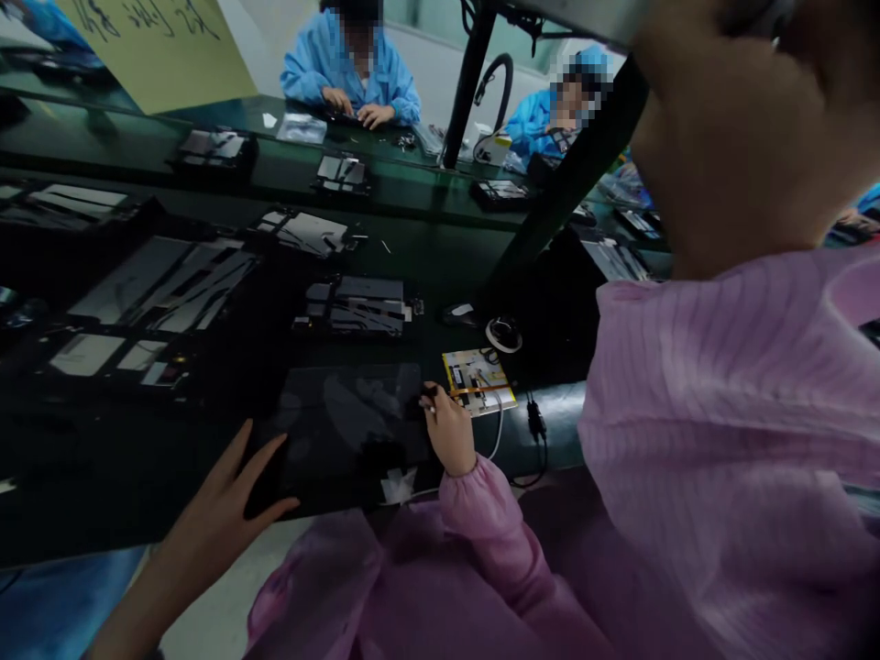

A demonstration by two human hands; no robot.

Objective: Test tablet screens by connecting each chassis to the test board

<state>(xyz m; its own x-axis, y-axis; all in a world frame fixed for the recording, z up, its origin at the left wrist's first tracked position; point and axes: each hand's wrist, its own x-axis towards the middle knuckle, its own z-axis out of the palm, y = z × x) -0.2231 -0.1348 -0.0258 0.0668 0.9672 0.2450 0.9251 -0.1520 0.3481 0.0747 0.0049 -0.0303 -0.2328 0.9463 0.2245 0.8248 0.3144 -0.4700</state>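
Observation:
A dark glass tablet panel lies on the bench in front of me. My left hand rests with spread fingers at its lower left edge. My right hand pinches a small dark part at the panel's right edge. Just beyond those fingertips lies a circuit board with yellow and orange tape. A white cable runs down from it, and a black cable with a plug hangs beside it. A scrap of white tape sits at the panel's near edge.
Several opened tablets lie along the dark green bench, and a roll of tape stands near the board. Black posts rise beyond. Two people in blue smocks work across the bench. A pink-clad shoulder fills the right.

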